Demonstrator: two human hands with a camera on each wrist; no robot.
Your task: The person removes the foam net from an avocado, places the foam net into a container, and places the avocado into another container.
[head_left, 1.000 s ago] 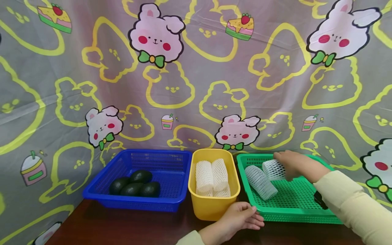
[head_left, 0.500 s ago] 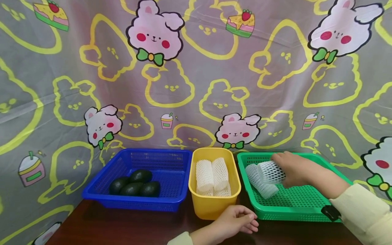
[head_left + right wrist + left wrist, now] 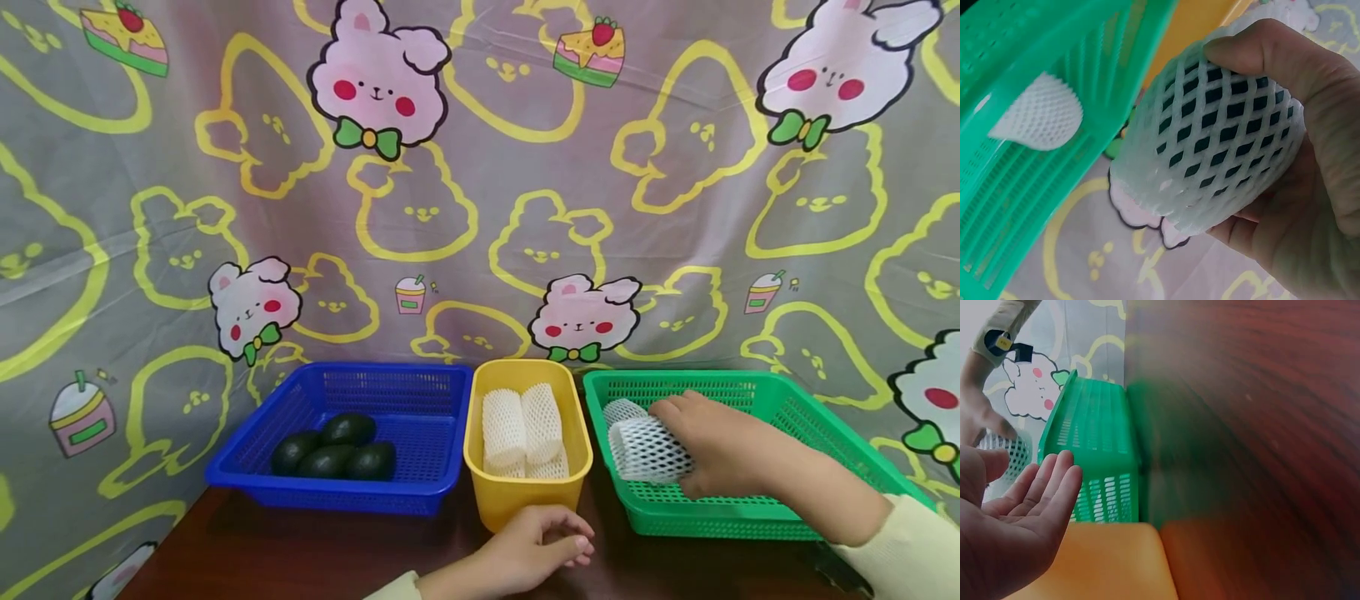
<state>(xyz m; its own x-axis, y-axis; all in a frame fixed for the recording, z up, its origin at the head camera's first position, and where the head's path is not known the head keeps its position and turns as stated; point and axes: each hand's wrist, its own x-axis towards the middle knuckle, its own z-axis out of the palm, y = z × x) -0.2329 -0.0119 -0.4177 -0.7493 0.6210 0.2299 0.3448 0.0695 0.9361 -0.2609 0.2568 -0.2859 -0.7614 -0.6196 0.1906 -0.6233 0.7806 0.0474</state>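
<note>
Right of the yellow bin [image 3: 517, 497], the right hand [image 3: 716, 446] grips a netted avocado [image 3: 651, 452] near another net [image 3: 622, 410], the left hand [image 3: 534, 546] is loose and empty, and leftward four avocados [image 3: 326, 462] remain bare.

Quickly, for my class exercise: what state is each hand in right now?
Left hand: open, fingers relaxed, holding nothing.
Right hand: closed around a white foam net with something dark inside.

Wht foam net [image 3: 649, 450] (diamond patt.)
</note>
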